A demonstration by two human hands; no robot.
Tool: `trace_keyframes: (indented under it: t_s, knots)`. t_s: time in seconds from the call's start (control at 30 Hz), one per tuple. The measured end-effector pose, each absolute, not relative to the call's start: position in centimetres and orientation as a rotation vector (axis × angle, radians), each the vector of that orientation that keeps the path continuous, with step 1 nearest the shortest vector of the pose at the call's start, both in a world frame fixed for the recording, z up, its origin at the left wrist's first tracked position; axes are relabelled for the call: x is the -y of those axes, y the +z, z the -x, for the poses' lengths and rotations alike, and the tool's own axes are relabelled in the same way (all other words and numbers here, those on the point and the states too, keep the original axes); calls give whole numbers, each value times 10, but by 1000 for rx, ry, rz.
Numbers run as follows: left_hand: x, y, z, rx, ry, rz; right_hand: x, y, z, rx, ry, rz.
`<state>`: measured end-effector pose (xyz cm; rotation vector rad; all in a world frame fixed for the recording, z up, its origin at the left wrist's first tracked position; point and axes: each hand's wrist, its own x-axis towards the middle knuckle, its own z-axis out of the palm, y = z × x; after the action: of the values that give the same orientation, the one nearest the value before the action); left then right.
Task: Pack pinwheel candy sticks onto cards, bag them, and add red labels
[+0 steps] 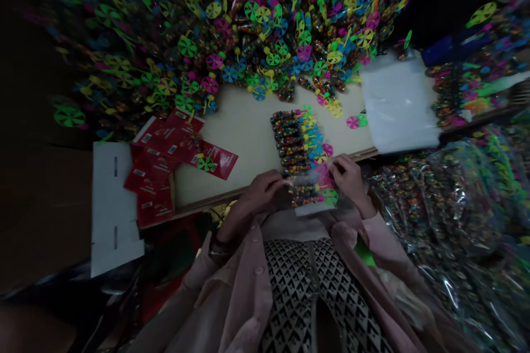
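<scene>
A row of small tubes [290, 140] filled with multicoloured beads or candies, topped with bright plastic fans, lies on the table in front of me. A clear plastic bag [302, 180] spans its near end, with several tubes inside or under it; I cannot tell which. My left hand [265, 187] pinches the bag's left side, fingers closed. On the other side my right hand [348, 176] grips the bag's right edge beside the pink and green fans. Below the near tubes a white strip [317, 208] shows, partly hidden.
A large heap of fan-topped tubes [256, 27] fills the far side. Red printed cards [178, 143] lie at left beside a white board [111, 204]. A stack of clear bags [401, 102] sits at right. Filled bags [447, 198] are piled at lower right.
</scene>
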<state>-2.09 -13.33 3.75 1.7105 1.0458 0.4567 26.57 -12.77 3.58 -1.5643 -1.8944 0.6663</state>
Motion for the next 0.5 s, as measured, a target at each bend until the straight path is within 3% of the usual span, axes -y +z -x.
trace_keyframes:
  t_s: [0.1,0.5]
  knots:
    - [130,40,35,-959,392,-1618,133,40,-257,1804,718,1568]
    - [106,25,0,-1405,626,-1523,118,30,-250,1668,664,1819]
